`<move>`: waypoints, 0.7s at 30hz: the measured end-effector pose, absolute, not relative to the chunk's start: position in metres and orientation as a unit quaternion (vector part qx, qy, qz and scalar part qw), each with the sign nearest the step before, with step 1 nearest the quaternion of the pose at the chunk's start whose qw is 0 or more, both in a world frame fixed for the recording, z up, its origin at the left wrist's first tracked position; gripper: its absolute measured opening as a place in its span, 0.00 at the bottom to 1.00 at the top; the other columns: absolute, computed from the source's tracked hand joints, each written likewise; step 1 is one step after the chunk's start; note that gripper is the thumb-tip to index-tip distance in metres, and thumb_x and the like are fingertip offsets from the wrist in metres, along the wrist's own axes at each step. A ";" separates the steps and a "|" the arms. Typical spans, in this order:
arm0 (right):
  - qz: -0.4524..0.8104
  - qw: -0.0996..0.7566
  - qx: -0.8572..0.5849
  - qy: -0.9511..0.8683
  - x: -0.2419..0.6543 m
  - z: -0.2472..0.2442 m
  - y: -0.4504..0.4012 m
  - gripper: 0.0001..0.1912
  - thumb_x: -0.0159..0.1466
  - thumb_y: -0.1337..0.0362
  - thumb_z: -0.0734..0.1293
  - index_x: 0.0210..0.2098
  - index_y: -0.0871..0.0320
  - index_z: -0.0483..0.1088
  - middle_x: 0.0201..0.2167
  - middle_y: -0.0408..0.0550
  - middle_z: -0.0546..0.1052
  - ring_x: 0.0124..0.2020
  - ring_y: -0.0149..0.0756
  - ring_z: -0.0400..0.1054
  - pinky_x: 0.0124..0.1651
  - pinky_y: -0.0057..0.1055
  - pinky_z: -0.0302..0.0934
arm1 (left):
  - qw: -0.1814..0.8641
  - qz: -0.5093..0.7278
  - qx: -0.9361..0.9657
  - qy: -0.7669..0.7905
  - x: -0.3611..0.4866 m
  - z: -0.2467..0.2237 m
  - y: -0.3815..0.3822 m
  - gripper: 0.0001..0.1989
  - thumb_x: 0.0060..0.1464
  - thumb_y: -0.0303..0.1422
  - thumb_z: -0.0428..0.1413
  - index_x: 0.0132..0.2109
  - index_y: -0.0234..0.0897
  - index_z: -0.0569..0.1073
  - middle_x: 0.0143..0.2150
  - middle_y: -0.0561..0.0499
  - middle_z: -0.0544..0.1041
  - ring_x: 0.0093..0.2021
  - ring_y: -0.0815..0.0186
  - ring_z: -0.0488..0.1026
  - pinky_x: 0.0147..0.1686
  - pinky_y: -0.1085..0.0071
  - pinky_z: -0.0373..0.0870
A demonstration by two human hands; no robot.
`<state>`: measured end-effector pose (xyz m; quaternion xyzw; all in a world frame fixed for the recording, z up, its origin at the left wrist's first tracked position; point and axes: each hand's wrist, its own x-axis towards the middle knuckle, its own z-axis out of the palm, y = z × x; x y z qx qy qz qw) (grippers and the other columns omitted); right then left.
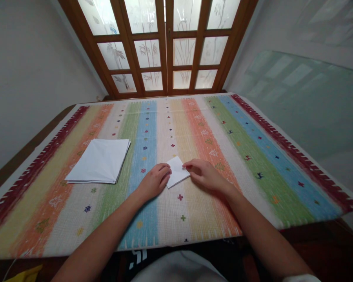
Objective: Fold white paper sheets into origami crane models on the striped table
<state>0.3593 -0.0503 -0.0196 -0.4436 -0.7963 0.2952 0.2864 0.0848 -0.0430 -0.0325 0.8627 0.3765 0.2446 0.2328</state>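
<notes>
A small folded piece of white paper (175,172) lies on the striped tablecloth in front of me, turned at an angle. My left hand (156,180) is closed at its left edge, the curled fingertips on the paper. At the right corner, my right hand (204,173) pinches the paper between thumb and fingers. Farther left rests a stack of white paper sheets (98,161), which neither hand touches.
The striped cloth (147,137) covers a wide table reaching back to wooden doors (166,58) with glass panes. A glass panel (306,102) stands against the right wall. Something yellow (25,274) shows below the table's near left edge.
</notes>
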 end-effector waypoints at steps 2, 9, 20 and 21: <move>0.328 0.302 -0.442 -0.779 0.358 -0.022 -0.050 0.23 0.60 0.77 0.64 0.51 0.57 0.79 0.47 0.52 0.84 0.47 0.42 0.77 0.55 0.40 0.68 | 0.249 0.242 0.855 0.385 0.086 -0.028 -0.045 0.04 0.67 0.31 0.54 0.47 0.39 0.73 0.51 0.43 0.77 0.53 0.55 0.75 0.56 0.54 0.74; 0.424 0.316 -0.454 -0.717 0.348 -0.020 -0.052 0.14 0.69 0.64 0.65 0.50 0.57 0.80 0.39 0.50 0.83 0.38 0.39 0.76 0.43 0.35 0.67 | 0.249 0.231 0.847 0.409 0.089 -0.024 -0.049 0.16 0.58 0.42 0.66 0.42 0.39 0.68 0.46 0.46 0.73 0.47 0.55 0.72 0.49 0.58 0.73; 0.607 0.376 -0.388 -0.582 0.333 -0.032 -0.056 0.35 0.59 0.65 0.75 0.60 0.47 0.57 0.55 0.54 0.78 0.52 0.41 0.79 0.56 0.41 0.72 | 0.264 0.266 0.834 0.405 0.091 -0.026 -0.047 0.07 0.68 0.36 0.52 0.40 0.39 0.69 0.45 0.44 0.75 0.48 0.55 0.72 0.52 0.56 0.71; 0.618 0.377 -0.378 -0.577 0.331 -0.034 -0.056 0.34 0.57 0.64 0.77 0.57 0.48 0.58 0.54 0.52 0.78 0.51 0.41 0.79 0.56 0.41 0.73 | 0.266 0.273 0.829 0.409 0.090 -0.027 -0.046 0.05 0.68 0.33 0.50 0.41 0.39 0.68 0.44 0.45 0.74 0.47 0.56 0.72 0.52 0.56 0.71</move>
